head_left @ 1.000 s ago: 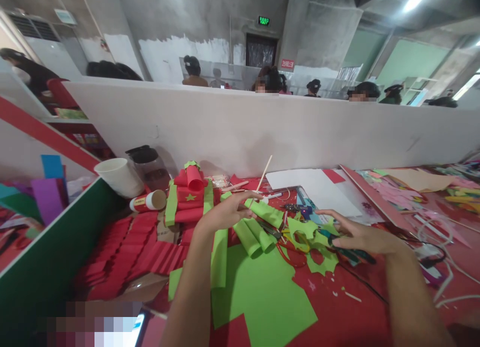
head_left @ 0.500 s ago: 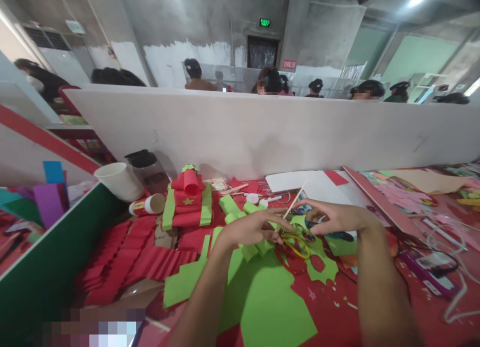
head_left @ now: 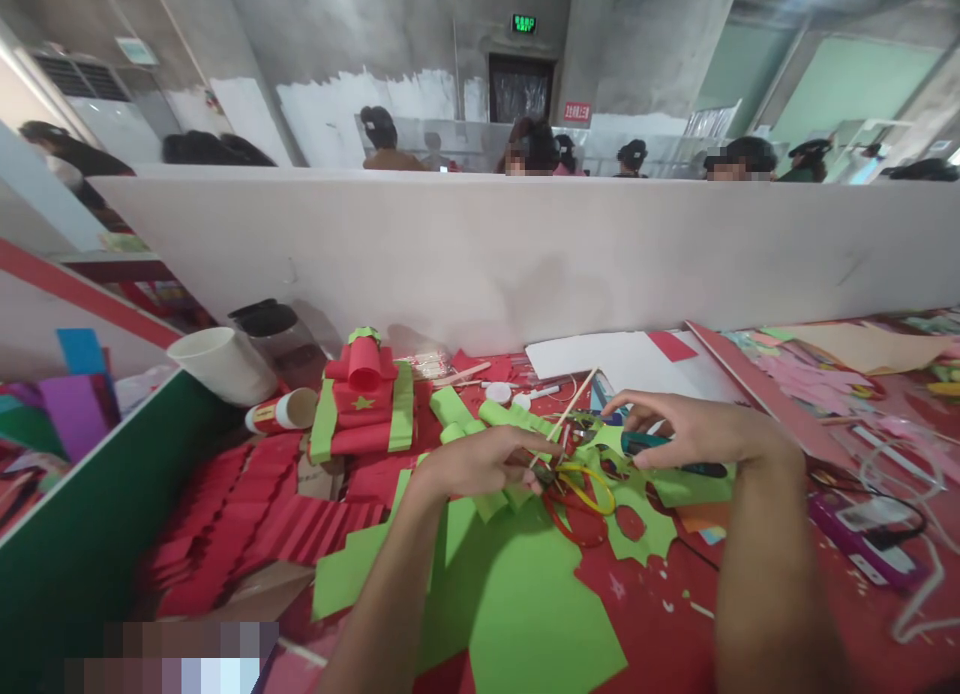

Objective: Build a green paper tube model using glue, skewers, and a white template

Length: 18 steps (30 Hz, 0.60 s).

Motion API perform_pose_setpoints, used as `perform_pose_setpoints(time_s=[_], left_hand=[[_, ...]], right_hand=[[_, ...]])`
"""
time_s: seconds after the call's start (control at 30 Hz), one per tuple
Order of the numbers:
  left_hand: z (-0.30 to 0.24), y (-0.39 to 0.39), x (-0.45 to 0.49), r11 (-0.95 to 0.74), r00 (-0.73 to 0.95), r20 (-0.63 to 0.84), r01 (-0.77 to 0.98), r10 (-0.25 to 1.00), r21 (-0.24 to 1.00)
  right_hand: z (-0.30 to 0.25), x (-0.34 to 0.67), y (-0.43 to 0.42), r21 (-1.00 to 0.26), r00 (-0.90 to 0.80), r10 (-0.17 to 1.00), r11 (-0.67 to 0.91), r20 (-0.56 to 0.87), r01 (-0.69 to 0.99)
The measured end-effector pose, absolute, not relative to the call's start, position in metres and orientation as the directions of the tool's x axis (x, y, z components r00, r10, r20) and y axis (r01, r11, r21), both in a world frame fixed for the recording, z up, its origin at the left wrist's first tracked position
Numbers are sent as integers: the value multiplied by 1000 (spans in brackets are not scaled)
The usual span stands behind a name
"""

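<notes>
The right hand (head_left: pixel 694 429) curled its fingers around the teal-handled tool (head_left: pixel 643 442), right of centre; likely rigid, it called for a handle grip. The left hand (head_left: pixel 480 461) pinched the thin stick (head_left: pixel 576 404) centrally, by its near end; it seemed light, snappable.

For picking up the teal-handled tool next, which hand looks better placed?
The right hand, I'd judge: its thumb and fingertips are at the teal-handled tool, though whether they grip it is unclear. The left hand is farther off, its fingers by the light stick's lower end.
</notes>
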<state>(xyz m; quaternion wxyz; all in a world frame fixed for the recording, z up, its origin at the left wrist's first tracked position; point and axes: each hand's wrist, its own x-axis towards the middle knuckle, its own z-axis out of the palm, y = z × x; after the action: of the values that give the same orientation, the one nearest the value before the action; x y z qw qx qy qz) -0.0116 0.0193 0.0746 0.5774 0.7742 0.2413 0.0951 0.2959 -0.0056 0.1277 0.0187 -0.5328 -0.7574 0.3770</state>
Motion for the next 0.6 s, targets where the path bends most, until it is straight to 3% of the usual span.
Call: perform_pose_setpoints(time_s=[0.27,0.43,0.6], left_hand=[[88,10,-3,-215,891,-33,145,454,966],[89,6,12,-310,889,-43,204,456,928],[83,5,20,-270,895,-50,187,442,945]], right_hand=[[126,292,-4,-563,-370,841,96,-395,821],[125,286,-5,-573,-396,831,117,-391,811],[124,285,-5,-573,-417,824,142,-384,807]])
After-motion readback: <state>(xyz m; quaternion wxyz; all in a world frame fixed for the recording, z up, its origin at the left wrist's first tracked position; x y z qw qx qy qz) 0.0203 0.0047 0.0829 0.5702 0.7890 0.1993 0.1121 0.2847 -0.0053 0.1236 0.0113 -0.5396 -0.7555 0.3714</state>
